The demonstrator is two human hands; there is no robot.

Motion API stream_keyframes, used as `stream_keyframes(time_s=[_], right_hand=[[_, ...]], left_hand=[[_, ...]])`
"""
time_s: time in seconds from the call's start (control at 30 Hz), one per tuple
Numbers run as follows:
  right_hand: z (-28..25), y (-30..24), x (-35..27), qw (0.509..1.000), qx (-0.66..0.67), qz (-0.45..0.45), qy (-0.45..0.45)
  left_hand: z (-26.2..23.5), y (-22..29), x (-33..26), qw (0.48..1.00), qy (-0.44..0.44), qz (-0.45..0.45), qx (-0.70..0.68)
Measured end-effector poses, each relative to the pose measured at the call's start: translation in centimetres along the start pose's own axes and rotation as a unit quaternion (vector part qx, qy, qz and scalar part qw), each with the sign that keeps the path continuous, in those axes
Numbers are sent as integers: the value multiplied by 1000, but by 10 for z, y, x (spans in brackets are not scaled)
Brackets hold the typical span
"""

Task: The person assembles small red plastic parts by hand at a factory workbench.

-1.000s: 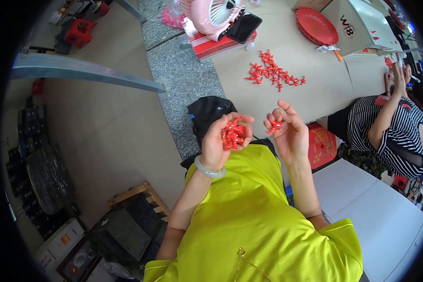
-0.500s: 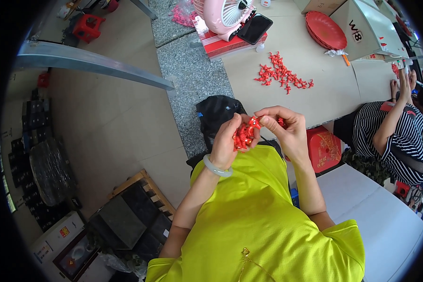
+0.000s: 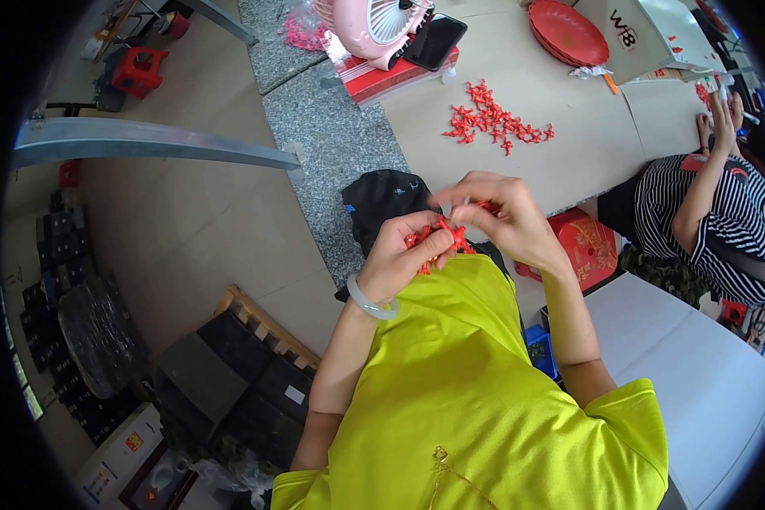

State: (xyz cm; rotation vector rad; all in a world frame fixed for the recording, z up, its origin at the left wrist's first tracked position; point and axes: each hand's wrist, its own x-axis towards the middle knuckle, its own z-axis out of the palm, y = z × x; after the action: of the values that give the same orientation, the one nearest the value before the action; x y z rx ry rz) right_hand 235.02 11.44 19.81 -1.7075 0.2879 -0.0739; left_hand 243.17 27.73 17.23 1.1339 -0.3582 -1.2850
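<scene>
Close to the front of the yellow-green shirt, my left hand (image 3: 402,249) is closed round several small glossy red figures (image 3: 459,240), some showing between thumb and fingers. My right hand (image 3: 508,219) is just to the right and slightly above, its fingers curled and partly blurred by motion. A bit of red showing inside its curled fingers looks like more of the same small figures; most of them are hidden. On the table (image 3: 586,153) beyond my hands lies a loose pile of similar red figures (image 3: 493,119).
A pink fan (image 3: 361,30) and a black phone (image 3: 436,42) rest on a red box (image 3: 391,81). Stacked red trays (image 3: 569,34) sit farther right. A black bag (image 3: 382,204) lies at the table edge. A person in stripes (image 3: 705,221) works at right.
My right hand has lifted slightly off the figure it was pinching along with my left. My left thumb now presses over the red figures. The whole view has shifted a little.
</scene>
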Motion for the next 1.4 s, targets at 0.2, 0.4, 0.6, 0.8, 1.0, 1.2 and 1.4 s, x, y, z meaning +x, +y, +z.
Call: stream_keyframes(time_s=[0.2,0.4,0.6,0.8,1.0,1.2,1.4], right_hand=[[14,12,-20,976,129,31,171],[25,14,-21,977,74,-15,197],[20,23,-20,969,184,26,164],[21,24,-23,962,212,35,165],[22,22,-24,965,202,31,166],[21,23,-26,966,199,26,165],[22,25,-27,948,270,44,165]], left_hand=[[3,-6,8,983,149,97,-34],[2,-6,6,985,133,78,-74],[6,-3,4,987,123,82,-67],[6,-3,1,987,118,67,-86],[7,-1,-2,988,119,68,-73],[7,-2,-2,988,112,73,-74],[6,-1,-3,991,97,53,-80]])
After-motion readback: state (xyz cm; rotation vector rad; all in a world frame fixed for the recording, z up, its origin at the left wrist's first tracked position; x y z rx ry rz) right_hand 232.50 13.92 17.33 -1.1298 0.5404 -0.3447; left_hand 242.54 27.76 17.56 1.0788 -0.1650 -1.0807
